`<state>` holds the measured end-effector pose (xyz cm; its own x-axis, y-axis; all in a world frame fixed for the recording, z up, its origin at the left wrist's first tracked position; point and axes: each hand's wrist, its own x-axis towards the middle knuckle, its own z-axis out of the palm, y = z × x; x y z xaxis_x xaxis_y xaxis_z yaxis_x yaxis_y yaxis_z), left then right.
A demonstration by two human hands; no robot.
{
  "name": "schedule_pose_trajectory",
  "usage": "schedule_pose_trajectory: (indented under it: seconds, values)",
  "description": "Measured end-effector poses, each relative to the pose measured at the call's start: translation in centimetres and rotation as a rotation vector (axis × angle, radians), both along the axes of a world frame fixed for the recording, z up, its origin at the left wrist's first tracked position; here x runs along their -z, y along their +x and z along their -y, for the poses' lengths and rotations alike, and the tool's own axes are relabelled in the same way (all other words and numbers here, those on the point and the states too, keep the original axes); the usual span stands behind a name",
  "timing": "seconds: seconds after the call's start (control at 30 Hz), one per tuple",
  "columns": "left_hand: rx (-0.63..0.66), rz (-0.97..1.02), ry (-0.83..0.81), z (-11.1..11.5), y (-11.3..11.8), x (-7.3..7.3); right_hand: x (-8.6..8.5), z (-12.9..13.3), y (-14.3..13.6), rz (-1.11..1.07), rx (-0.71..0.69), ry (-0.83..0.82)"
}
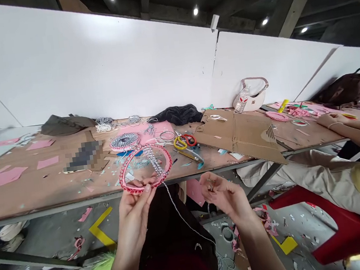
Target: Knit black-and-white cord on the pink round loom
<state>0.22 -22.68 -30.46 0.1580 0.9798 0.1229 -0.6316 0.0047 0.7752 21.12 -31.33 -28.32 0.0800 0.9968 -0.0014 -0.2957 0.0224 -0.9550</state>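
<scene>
A pink ring (168, 155) with a beaded-looking edge is tilted upright over the table's front edge. Black-and-white cord (153, 159) crosses its opening in several strands. My left hand (135, 201) pinches the ring's lower rim between thumb and fingers. From the ring a thin cord (180, 213) hangs in a curve across my lap. Off to the right, my right hand (221, 193) is raised with its fingers curled loosely, near the thumb; whether it holds any cord is too small to tell. Behind the ring lies a round piece wound with the same cord (124, 140).
Scissors with yellow and red handles (184, 141) lie behind the ring. Cardboard (237, 134), a black cloth (177, 116), a phone (84, 156) and pink scraps (7, 176) are on the table (58, 189). A person's forearms (354, 129) rest at the right.
</scene>
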Motion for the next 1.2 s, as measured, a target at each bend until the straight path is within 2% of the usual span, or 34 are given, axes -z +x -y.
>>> schedule_pose_trajectory:
  seconds: [0.1,0.17,0.27,0.37,0.47,0.57,0.8,1.0,1.2]
  values:
    - [0.039,-0.008,-0.004,0.6,0.8,0.2,-0.8,-1.0,-2.3,-0.326,-0.033,0.154]
    - [0.055,-0.025,-0.018,1.0,1.1,0.2,-0.8,-1.6,-3.6,-0.356,-0.058,0.17]
    - [0.102,-0.053,-0.009,1.4,1.0,0.2,-0.8,-2.2,-4.7,-0.291,-0.086,0.177]
    - [0.141,-0.059,0.011,1.5,0.6,0.2,-0.8,-2.3,-4.7,-0.16,-0.093,0.275]
    - [0.168,-0.068,0.025,1.4,0.3,0.1,-1.0,-2.0,-4.1,-0.016,-0.042,0.381]
    - [0.167,-0.079,0.024,1.4,0.0,-0.1,-1.3,-1.6,-3.7,-0.001,-0.005,0.435]
    - [0.147,-0.064,0.021,1.7,-0.3,-0.8,-2.8,-1.3,-4.1,0.065,0.072,0.394]
    - [0.156,-0.157,0.075,1.9,-0.9,-1.1,-4.0,-1.4,-4.3,0.199,0.193,0.364]
    - [0.137,-0.165,0.11,2.2,-1.0,-1.7,-4.6,-1.7,-4.5,0.385,0.373,0.498]
